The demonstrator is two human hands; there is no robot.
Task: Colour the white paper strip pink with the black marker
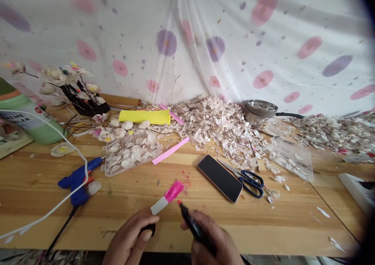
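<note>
At the near edge of the wooden table (293, 226), the left hand (129, 239) pinched the white end of a paper strip (167, 197), whose far end was coloured pink. The right hand (212, 241) was closed around a black marker (191, 224), its pink tip just right of the strip and apart from it. Beyond lay a phone (219, 178), scissors (247, 178), and to the left a blue glue gun (78, 179)

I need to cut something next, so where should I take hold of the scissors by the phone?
By the dark blue handle loops, from the near right. The scissors lie flat and closed, loops toward the table's front edge, blades pointing back-left beside the phone.
</note>
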